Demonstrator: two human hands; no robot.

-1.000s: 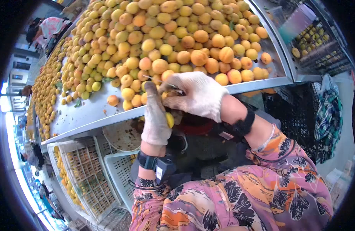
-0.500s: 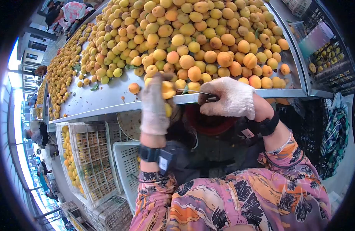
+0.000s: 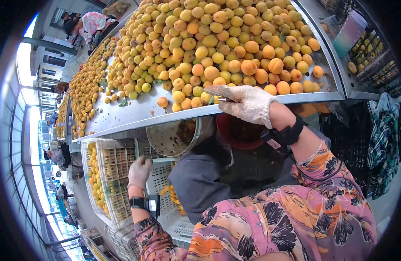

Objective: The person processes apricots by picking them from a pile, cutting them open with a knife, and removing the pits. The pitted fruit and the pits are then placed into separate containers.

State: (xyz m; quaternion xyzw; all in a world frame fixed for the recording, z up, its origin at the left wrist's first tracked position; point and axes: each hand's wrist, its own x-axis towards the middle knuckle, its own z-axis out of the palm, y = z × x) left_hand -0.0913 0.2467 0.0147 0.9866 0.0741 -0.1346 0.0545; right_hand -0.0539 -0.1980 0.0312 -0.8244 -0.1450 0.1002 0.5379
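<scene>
My right hand [image 3: 250, 104], in a pale, stained work glove, grips a small knife [image 3: 208, 91] at the table's front edge. The thin blade points left, over the apricots [image 3: 211, 72] heaped on the metal table [image 3: 142, 101]. My left hand [image 3: 139, 172], also gloved, is low at the left by the rim of a white plastic crate [image 3: 159, 175]. Its fingers look curled, and whatever they may hold is hidden. Inside that crate lie several orange-yellow pieces of fruit [image 3: 173, 201].
Another white crate [image 3: 118, 178], filled with fruit, stands left. Below the table edge are a whitish bucket [image 3: 173, 138] and a red basin [image 3: 237, 132]. A tumbler [image 3: 350, 32] and dark crate [image 3: 374, 54] are at right. A person [image 3: 94, 27] bends over fruit farther back.
My left hand has moved down and left from the knife, where it held an apricot, to the white crate. My right hand keeps the knife near the table edge. The view has shifted slightly.
</scene>
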